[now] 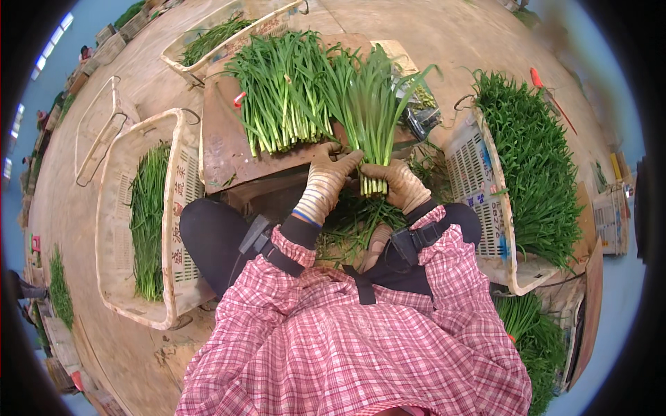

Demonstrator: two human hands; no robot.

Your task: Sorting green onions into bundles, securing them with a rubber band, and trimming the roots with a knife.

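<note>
My left hand, in a striped glove, has its thumb against the left side of an upright bunch of green leafy stalks, fingers curled and partly hidden. My right hand, also gloved, grips that bunch near its pale cut ends. Just left of it, a pile of similar stalks lies on a brown board. Loose leaves lie below, between my knees.
White plastic crates with greens stand left, right and at the back. An empty crate sits farther left. A red-handled tool is beyond the right crate. Distant people are at the far left.
</note>
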